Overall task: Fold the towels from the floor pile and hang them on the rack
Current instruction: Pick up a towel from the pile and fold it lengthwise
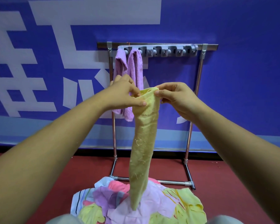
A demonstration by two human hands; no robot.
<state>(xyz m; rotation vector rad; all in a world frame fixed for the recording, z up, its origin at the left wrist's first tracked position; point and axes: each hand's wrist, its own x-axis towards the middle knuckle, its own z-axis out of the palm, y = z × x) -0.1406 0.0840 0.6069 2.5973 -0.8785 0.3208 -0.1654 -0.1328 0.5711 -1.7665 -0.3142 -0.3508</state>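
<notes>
A yellow towel (143,143) hangs in a long narrow strip in front of me, its lower tip reaching the floor pile (160,202) of pink, purple, yellow and striped towels. My left hand (124,92) pinches the towel's top edge from the left. My right hand (176,96) pinches the same edge from the right. Behind them stands a metal rack (200,65) with a grey row of hooks (168,51). Two purple towels (134,70) hang from the leftmost hooks, partly hidden by my left hand.
A blue wall banner with large white characters (71,46) runs behind the rack. The floor (233,183) is dark red. The rack's base bar (168,181) lies just behind the pile. Grey trouser knees show at the bottom edge.
</notes>
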